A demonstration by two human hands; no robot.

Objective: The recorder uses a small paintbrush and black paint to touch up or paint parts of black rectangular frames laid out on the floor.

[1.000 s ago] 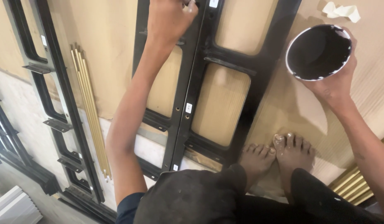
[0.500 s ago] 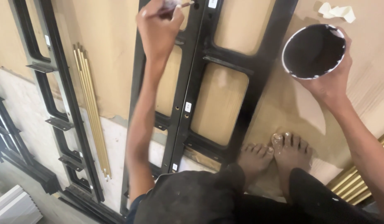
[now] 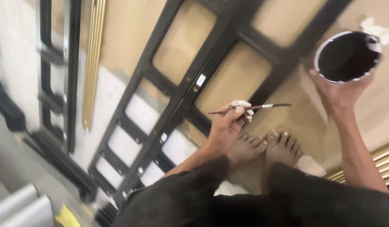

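My left hand (image 3: 225, 128) grips a thin paintbrush (image 3: 261, 107) with a dark handle, along with a scrap of white cloth. It hovers over the near edge of a black metal lattice frame (image 3: 177, 96) that lies flat on brown cardboard. My right hand (image 3: 339, 94) holds up a round cup of black paint (image 3: 348, 56) with a white rim, to the right of the frame. The brush's bristle end points toward the cup. My bare feet (image 3: 266, 145) stand just below the brush hand.
A second black frame (image 3: 56, 75) and a bundle of gold strips (image 3: 93, 63) lie to the left. Gold profiles (image 3: 383, 162) sit at the right edge. A white rag (image 3: 377, 29) lies behind the cup. Grey profiles (image 3: 18, 206) are at bottom left.
My left hand has drawn back with the brush from the far end of the frame to just above my feet. The view has swung and tilted. The cup stays held at the right.
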